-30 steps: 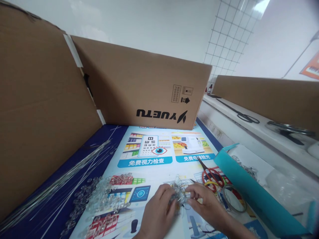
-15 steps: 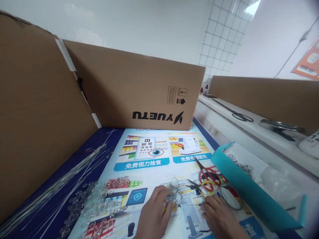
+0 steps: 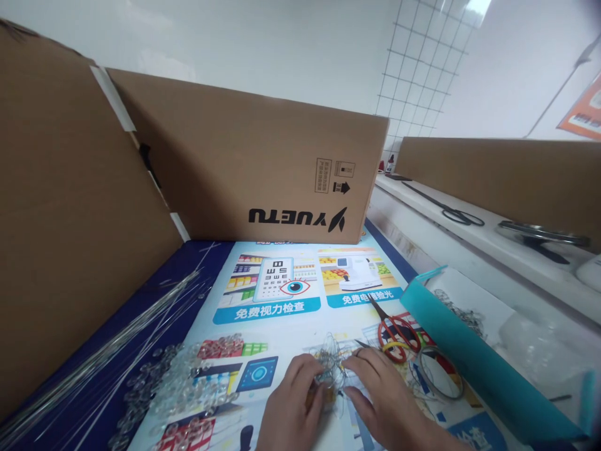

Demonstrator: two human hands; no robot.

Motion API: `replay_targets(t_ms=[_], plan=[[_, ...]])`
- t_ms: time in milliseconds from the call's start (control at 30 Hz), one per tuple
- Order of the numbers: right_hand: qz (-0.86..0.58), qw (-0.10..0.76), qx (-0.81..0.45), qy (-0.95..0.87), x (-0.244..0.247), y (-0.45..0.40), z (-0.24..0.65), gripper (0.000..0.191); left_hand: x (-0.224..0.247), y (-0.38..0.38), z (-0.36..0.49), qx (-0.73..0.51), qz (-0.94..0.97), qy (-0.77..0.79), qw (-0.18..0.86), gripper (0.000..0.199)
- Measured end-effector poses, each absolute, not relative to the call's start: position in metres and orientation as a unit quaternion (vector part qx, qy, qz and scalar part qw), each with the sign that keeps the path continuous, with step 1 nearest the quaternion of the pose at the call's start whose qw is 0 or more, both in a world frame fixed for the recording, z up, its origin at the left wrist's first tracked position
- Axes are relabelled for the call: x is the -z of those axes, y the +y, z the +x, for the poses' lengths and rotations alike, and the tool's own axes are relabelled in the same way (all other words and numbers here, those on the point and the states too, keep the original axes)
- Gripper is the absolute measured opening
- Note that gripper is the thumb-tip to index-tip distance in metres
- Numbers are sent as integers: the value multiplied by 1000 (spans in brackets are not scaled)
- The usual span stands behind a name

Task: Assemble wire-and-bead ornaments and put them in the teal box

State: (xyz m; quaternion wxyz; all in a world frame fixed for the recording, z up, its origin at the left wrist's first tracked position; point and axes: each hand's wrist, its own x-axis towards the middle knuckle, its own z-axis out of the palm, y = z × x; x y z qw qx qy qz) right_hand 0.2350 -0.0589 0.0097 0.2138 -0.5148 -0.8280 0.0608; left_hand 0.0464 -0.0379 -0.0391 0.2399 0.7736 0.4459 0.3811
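Note:
A tangled bundle of thin wire (image 3: 332, 356), with what look like small clear pieces in it, stands at the front of the poster between my two hands. My left hand (image 3: 293, 398) is closed around its left side, the thumb low and the fingers curled. From the right, my right hand (image 3: 382, 391) reaches in with bent fingers at the bundle's edge; what exactly lies between its fingertips is too fine to see. Behind that hand shows a pointed dark tip of the pliers (image 3: 361, 344), the rest hidden. Red-handled scissors (image 3: 398, 338) lie just beyond.
Clear beads (image 3: 188, 382) are heaped at left, beside long straight wires (image 3: 107, 351). A wire coil or ring (image 3: 440, 374) lies at right, near a teal-edged box (image 3: 479, 357) holding wire pieces and a plastic bag. Cardboard panels (image 3: 263, 169) stand behind and left.
My right hand has moved left and up from the pliers' handles to the wire bundle, now covering most of the pliers. My left hand stays on the bundle. The view has shifted slightly.

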Motion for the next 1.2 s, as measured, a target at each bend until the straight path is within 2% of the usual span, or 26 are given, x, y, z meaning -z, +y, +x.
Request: replay_targets(t_ms=[133,300,500,833,1200], plan=[[-498,242,-45,-832,-1,-51,224,35,38,-37,46,-361,778,446,256,20],[-476,293,-38,-828,14,-43,227,23,39,-35,46,-381,770,436,268,23],[-453,313,-55,-833,20,-41,229,15,42,-36,46,-399,751,437,293,22],[-469,354,-126,-799,20,-39,230,16,35,-32,49,-409,721,456,324,19],[-481,381,-193,-766,20,-36,231,16,38,-27,53,-404,709,472,334,29]])
